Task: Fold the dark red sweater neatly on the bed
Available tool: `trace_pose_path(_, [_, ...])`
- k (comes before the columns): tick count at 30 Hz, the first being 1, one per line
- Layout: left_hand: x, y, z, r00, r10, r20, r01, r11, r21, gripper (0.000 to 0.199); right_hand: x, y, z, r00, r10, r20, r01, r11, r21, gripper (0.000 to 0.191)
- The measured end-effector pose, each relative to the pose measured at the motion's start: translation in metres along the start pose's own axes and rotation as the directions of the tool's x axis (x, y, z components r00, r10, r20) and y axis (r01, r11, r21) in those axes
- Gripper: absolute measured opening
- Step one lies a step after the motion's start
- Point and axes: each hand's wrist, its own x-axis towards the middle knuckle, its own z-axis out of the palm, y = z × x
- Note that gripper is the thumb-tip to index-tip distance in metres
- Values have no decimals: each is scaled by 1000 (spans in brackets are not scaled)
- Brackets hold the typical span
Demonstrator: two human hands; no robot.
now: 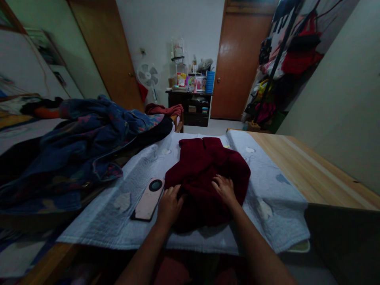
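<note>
A dark red garment [204, 166], partly folded and wrinkled, lies on a light blue quilted cloth [285, 221]. My left hand [171, 202] is at the garment's left edge, its fingers bent around a bit of the fabric; the fingertips are partly hidden. On the right part of the garment rests my right hand [225, 189], fingers apart and lying on the fabric. A pale pink phone [147, 202] with a round black camera ring lies face down just left of my left hand, apart from the garment.
A heap of blue patterned clothing [89, 134] lies at the left. A bare wooden board [291, 166] extends along the right. Behind stand a white fan [148, 75], a dark cabinet [190, 118] and a brown door [230, 63]. Bags and clothes [299, 59] hang at the right.
</note>
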Motion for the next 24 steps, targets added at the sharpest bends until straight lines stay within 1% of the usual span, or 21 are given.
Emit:
trace_pose_path(4, [1,4,-4,998,-56,42,55,998,31,23,0,2,3,1000,2,-16,-2,1000,-5,28])
trace_pose_path(8, [5,7,-13,982,-147,122,143,989,45,24,1,4,6,1000,1,-15,-1,1000,5,28])
trace_pose_path(11, [9,5,-29,968,-169,187,174,985,-14,28,2,6,6,1000,11,-12,-11,1000,22,28])
trace_pose_path(14, [12,-4,-53,973,-143,184,158,985,-69,32,2,6,6,999,23,-22,-22,999,38,26])
trace_pose_path(16, [13,-13,-73,975,-169,143,182,980,-78,34,2,6,5,1000,22,-23,-21,999,45,25])
trace_pose_path(18, [13,-24,-92,966,-253,56,257,963,-77,33,2,5,4,1000,16,-22,-15,999,45,25])
trace_pose_path(19, [13,-29,-100,949,-315,-15,314,948,-55,34,2,5,3,1000,13,-25,-12,999,43,25])
trace_pose_path(21, [12,-38,-111,884,-431,-180,443,896,28,38,2,4,2,1000,8,-30,-7,999,37,26])
trace_pose_path(22, [12,-40,-114,854,-455,-254,487,870,76,39,2,4,1,999,7,-32,-6,999,33,26])
trace_pose_path(23, [11,-41,-114,838,-448,-311,503,856,123,40,2,4,1,999,7,-32,-6,1000,31,25])
trace_pose_path(24, [11,-41,-113,840,-414,-350,491,855,168,40,2,4,1,999,8,-31,-7,1000,29,25])
